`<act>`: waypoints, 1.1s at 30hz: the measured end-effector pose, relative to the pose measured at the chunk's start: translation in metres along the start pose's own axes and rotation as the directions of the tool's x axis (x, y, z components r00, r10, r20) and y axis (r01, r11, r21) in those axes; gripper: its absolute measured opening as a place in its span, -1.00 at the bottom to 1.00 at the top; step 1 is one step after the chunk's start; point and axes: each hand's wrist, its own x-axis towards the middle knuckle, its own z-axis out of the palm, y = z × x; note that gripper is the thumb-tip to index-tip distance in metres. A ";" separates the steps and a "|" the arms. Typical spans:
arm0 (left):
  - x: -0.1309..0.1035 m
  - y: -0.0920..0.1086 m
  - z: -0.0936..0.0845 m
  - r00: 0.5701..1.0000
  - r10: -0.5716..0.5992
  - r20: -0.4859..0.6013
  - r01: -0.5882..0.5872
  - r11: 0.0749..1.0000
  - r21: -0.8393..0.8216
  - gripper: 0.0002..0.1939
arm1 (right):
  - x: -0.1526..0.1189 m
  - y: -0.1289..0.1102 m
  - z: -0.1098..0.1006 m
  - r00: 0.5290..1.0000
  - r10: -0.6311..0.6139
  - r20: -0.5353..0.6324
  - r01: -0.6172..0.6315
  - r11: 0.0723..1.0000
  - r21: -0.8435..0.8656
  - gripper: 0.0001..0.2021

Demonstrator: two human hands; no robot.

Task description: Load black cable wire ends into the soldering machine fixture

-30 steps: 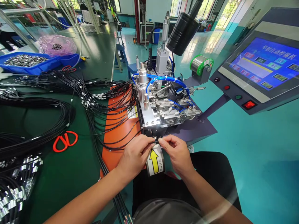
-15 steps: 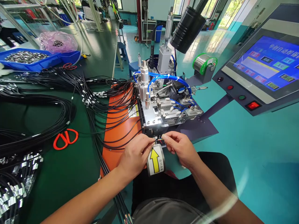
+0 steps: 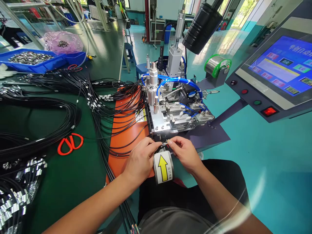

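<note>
Pinched nearly closed, the grip of the left hand (image 3: 140,157) holds a cable end just in front of the soldering machine (image 3: 158,122); beside it, the right hand (image 3: 186,154) pinches at the thin wires (image 3: 167,143) coming out, though exactly which ones cannot be told.

Well left of the machine, red-handled scissors (image 3: 70,144) lie on the counter (image 3: 80,175). Black cables (image 3: 135,94) cross an orange board (image 3: 117,162) at its left side. An arrow-marked roller (image 3: 163,166) sits before it, below the fingers; a solder spool (image 3: 216,66) is behind to its right, a touchscreen (image 3: 280,65) farther right.

Pulling too hard could bend or fray such fine strands; a slack pinch could let one spring aside. Crowded cables could snag, tugging the end loose.
</note>
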 end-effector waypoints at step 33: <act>-0.002 -0.001 0.003 1.000 0.006 0.000 -0.006 0.993 0.115 -0.74 | 0.000 0.004 0.006 0.998 -0.041 -0.036 0.039 0.998 -0.038 -0.69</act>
